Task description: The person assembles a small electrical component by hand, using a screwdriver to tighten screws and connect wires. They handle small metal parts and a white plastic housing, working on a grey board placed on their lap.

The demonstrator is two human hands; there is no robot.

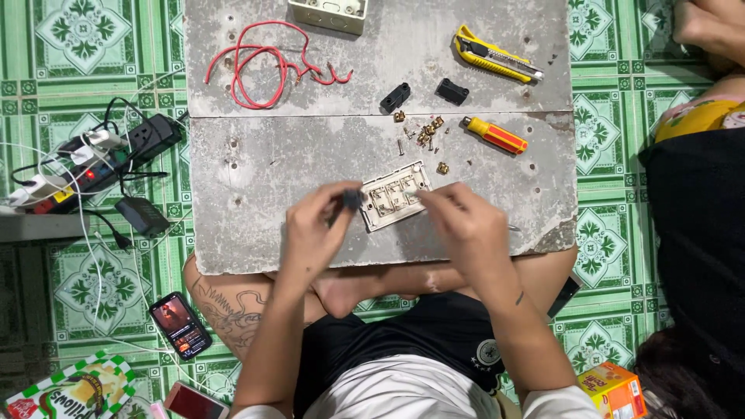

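My left hand [314, 229] pinches a small black switch module [352, 199] just left of a white switch plate [394, 195] that lies face down on the grey board [256, 171]. My right hand [464, 225] hovers over the plate's right end with its fingers curled together; whether it holds something small is hidden. Beyond the plate lie a pile of brass screws and terminals [425, 133], two more black modules [395, 98] [452, 91], an orange-handled screwdriver [494, 135] and a yellow utility knife [497, 60].
Red wire [260, 70] coils at the board's far left, a white junction box [329, 12] at its far edge. A power strip with plugs [93, 163] and a phone [180, 324] lie on the green tiled floor to the left. Another person sits at the right [698, 202].
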